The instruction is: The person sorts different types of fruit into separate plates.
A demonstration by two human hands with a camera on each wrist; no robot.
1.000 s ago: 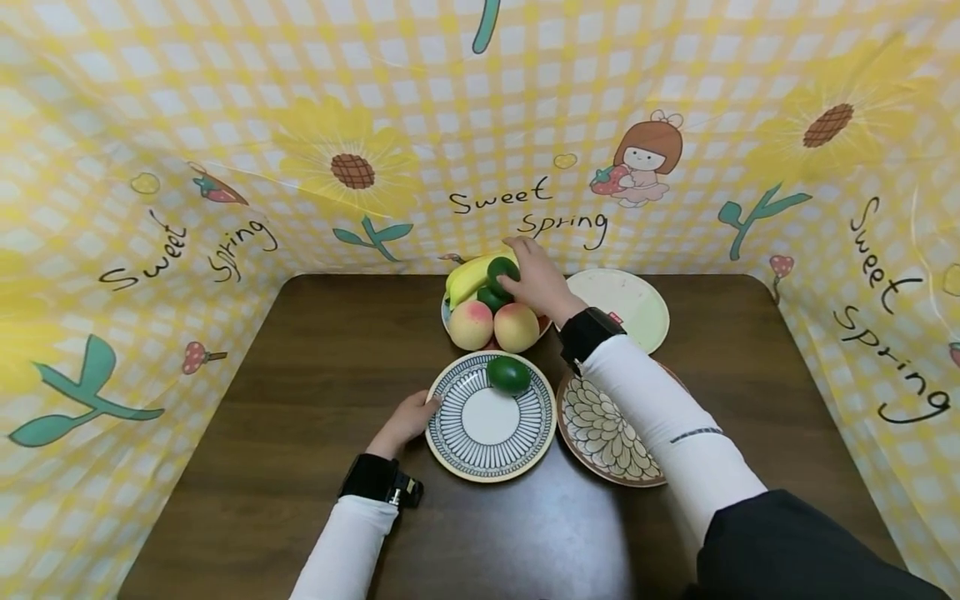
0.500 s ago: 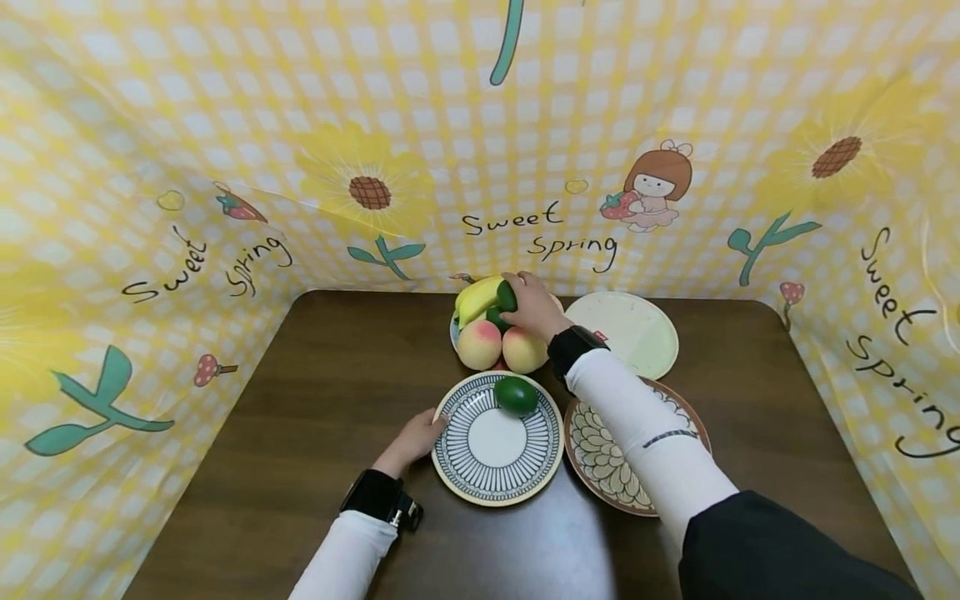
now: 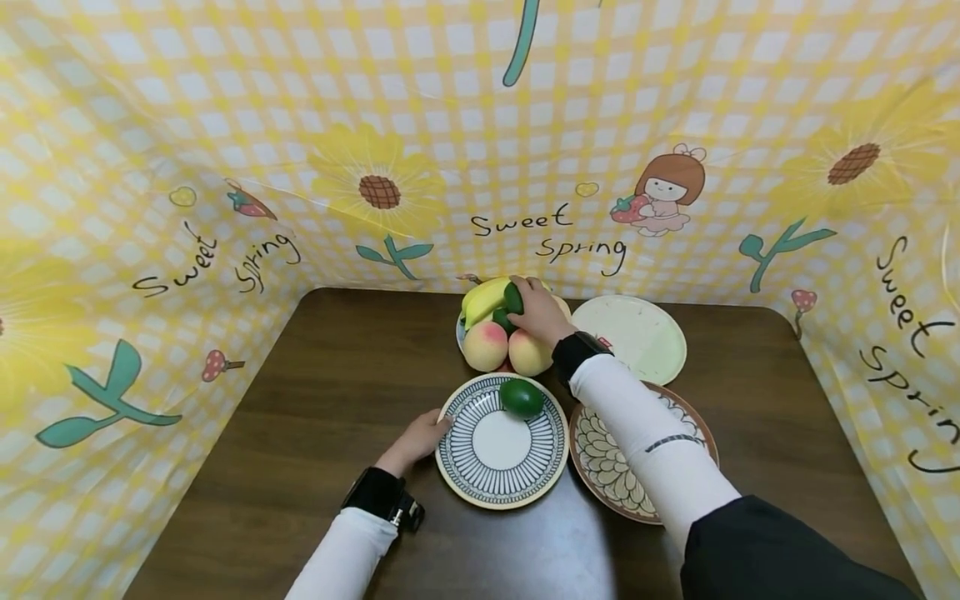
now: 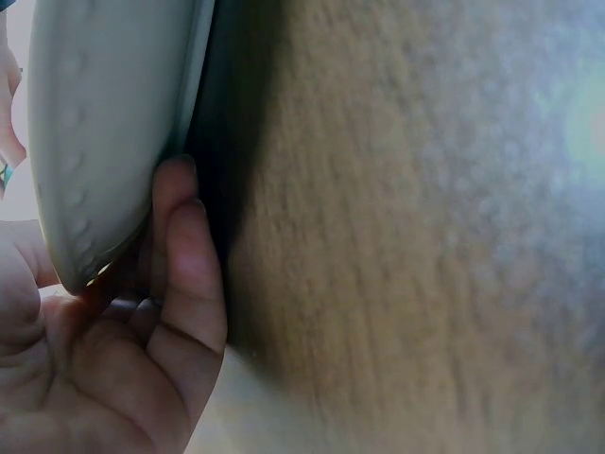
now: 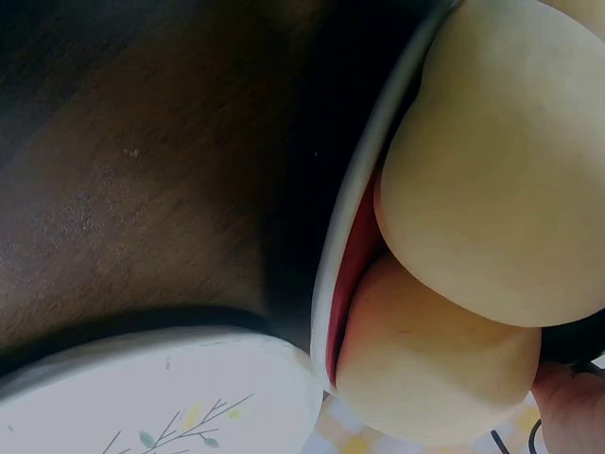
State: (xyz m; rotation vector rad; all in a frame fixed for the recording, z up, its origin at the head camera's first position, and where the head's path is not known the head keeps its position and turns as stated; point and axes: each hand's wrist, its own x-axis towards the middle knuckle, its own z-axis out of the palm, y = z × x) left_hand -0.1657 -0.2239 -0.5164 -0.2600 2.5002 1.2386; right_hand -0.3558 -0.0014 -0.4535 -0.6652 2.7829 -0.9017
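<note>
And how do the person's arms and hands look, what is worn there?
The left hand and right hand are bare. Each wrist has a black band, the left one with a small boxy device. White sleeves cover both forearms; a thin dark line crosses the right sleeve, which meets a black sleeve higher up.

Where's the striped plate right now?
In the head view, the striped plate is below centre, on the near side of the two peaches and just left of the brown-rimmed plate; the left hand grips its left rim.
</note>
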